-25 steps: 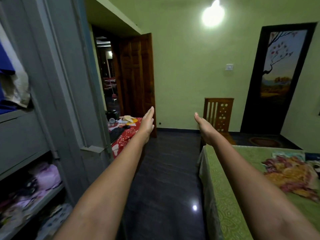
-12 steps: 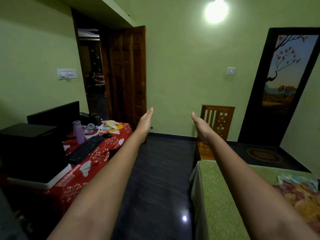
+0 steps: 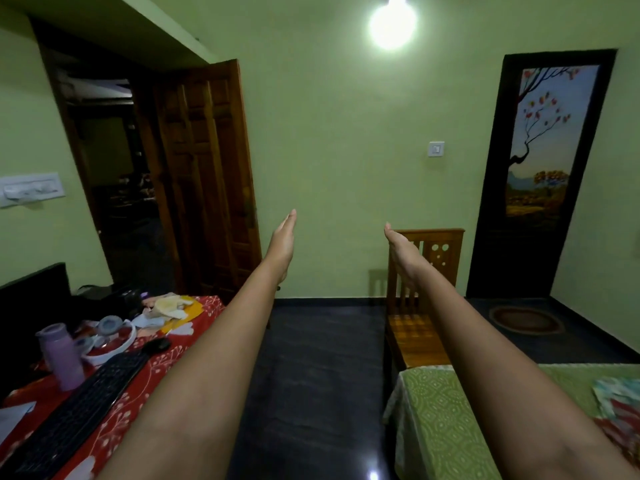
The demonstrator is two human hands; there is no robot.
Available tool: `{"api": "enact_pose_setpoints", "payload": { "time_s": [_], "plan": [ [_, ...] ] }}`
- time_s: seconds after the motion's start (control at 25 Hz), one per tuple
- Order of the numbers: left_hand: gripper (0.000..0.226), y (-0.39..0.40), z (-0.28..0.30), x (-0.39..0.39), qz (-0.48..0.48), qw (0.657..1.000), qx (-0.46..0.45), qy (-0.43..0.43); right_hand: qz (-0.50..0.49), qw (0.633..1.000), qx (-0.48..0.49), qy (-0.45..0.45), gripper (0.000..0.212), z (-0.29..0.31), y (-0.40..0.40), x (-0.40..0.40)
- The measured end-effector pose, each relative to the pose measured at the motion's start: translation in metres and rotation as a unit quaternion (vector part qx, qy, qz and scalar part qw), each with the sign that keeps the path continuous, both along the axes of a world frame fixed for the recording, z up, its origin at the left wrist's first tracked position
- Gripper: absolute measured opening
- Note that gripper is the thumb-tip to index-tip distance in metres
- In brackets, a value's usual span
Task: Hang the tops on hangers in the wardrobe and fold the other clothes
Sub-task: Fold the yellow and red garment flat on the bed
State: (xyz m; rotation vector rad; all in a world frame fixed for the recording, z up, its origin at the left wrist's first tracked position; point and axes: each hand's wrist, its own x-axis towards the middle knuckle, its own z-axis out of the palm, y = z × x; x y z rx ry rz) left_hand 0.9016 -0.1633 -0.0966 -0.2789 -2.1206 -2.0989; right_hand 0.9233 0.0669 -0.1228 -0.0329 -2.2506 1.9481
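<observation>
From the head view, the left hand (image 3: pixel 282 242) and right hand (image 3: pixel 401 245) reach out flat, each grip wide and holding nothing. One pile of clothes (image 3: pixel 618 407) lies on the bed (image 3: pixel 436 420), well apart. I think looking away could leave it forgotten. One chair (image 3: pixel 420 327), one keyboard (image 3: pixel 81 410).

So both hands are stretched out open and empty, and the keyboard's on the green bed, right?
Not quite. In the head view the keyboard lies on the red table at left, not the green bed. The left hand and right hand are indeed open and empty.
</observation>
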Motion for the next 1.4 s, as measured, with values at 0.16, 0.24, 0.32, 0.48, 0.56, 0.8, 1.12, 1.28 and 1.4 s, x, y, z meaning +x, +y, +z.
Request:
{"api": "enact_pose_setpoints", "payload": {
  "time_s": [0.16,0.24,0.32,0.48,0.56,0.8,1.12,1.28,1.4],
  "plan": [
    [0.065,0.034,-0.017,-0.095,-0.038,0.999,-0.016,-0.022,-0.019,1.000,0.003,-0.018,0.077,-0.014,0.023,-0.081],
    [0.064,0.054,-0.025,-0.143,-0.047,0.999,-0.016,-0.022,-0.036,0.999,-0.004,-0.014,0.079,-0.021,0.044,-0.125],
    [0.063,0.077,-0.027,-0.191,-0.057,0.998,-0.007,-0.015,-0.057,0.998,-0.002,-0.006,0.077,-0.020,0.067,-0.166],
    [0.063,0.140,-0.016,-0.287,-0.092,0.996,0.003,-0.011,-0.089,0.996,-0.001,0.012,0.076,-0.011,0.124,-0.247],
    [0.062,0.177,-0.007,-0.331,-0.120,0.993,0.006,-0.007,-0.115,0.993,-0.001,0.007,0.077,-0.005,0.156,-0.278],
    [0.054,0.326,-0.017,-0.423,-0.237,0.971,0.021,-0.009,-0.238,0.970,-0.046,0.007,0.070,-0.002,0.265,-0.316],
    [0.055,0.546,-0.005,-0.430,-0.513,0.858,0.020,-0.026,-0.518,0.853,-0.058,0.018,0.069,-0.004,0.383,-0.230],
    [0.059,0.606,-0.004,-0.390,-0.621,0.784,-0.016,-0.015,-0.644,0.763,-0.060,0.007,0.072,-0.010,0.383,-0.171],
    [0.061,0.622,-0.013,-0.360,-0.683,0.729,-0.027,-0.021,-0.704,0.707,-0.067,-0.003,0.073,-0.018,0.362,-0.140]
  ]
}}
